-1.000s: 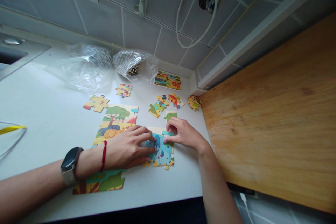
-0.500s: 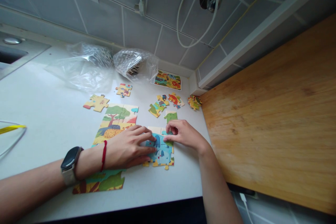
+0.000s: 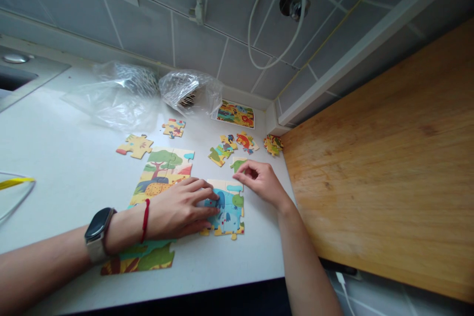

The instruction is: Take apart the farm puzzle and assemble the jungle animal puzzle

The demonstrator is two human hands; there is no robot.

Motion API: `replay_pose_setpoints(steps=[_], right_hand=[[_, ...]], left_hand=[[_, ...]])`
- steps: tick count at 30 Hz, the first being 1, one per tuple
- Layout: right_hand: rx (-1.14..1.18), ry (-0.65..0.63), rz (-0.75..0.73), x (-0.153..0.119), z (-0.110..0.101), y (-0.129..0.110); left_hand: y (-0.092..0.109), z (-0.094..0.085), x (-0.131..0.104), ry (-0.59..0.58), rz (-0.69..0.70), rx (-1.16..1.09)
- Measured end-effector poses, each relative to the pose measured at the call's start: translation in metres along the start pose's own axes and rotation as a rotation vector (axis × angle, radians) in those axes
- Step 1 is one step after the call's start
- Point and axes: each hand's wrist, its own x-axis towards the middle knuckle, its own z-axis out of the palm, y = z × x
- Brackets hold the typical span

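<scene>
Right hand [image 3: 261,181] moved off blue puzzle section [image 3: 232,218] towards green piece [image 3: 236,164] at 1 o'clock; fingertips pressed together, grip unclear. Section's upper corner now uncovered, join looks seated. Left hand [image 3: 190,209] spread, touching section from 9 o'clock.

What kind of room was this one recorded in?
Probably a kitchen: a metal sink edge is set into the white counter at far left, grey tiles cover the wall, and what looks like a valve is mounted there.
</scene>
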Motion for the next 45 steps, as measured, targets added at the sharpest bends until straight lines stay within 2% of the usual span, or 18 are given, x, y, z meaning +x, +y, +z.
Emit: replay_pose_setpoints(steps=[3, 5, 7, 9, 11, 16, 18, 23, 30, 36, 41, 45], right_hand=[[0.075, 0.304, -0.003, 0.006, -0.004, 0.009], [0.095, 0.449, -0.006, 0.011, -0.008, 0.017], [0.109, 0.545, 0.0, 0.015, -0.012, 0.025], [0.102, 0.573, 0.01, 0.017, -0.014, 0.031], [0.057, 0.496, 0.006, 0.017, -0.014, 0.033], [-0.101, 0.143, -0.083, 0.012, -0.011, 0.027], [-0.152, 0.075, -0.105, 0.01, -0.012, 0.025], [-0.23, 0.068, -0.117, 0.01, -0.018, 0.03], [-0.215, 0.112, -0.082, 0.01, -0.019, 0.034], [-0.176, 0.147, -0.129, 0.01, -0.015, 0.029], [-0.123, 0.037, -0.194, 0.006, -0.001, 0.009], [-0.129, -0.092, -0.281, 0.003, 0.008, -0.004]], left_hand=[[-0.002, 0.001, -0.001, 0.009, 0.01, 0.002], [-0.003, 0.002, -0.001, 0.014, 0.007, 0.01], [-0.003, 0.002, -0.001, 0.008, -0.003, 0.025], [-0.003, 0.002, -0.002, -0.008, -0.02, 0.046], [-0.003, 0.002, -0.002, -0.021, -0.04, 0.058], [-0.004, 0.005, -0.004, -0.01, -0.062, 0.054], [-0.005, 0.005, -0.005, -0.007, -0.069, 0.052], [-0.006, 0.004, -0.004, -0.009, -0.112, 0.058], [-0.008, 0.002, -0.002, 0.017, -0.161, 0.056], [-0.005, 0.003, -0.004, -0.015, -0.176, 0.018], [-0.003, 0.0, -0.003, -0.069, -0.19, 0.025], [-0.008, -0.002, -0.003, -0.057, -0.216, 0.069]])
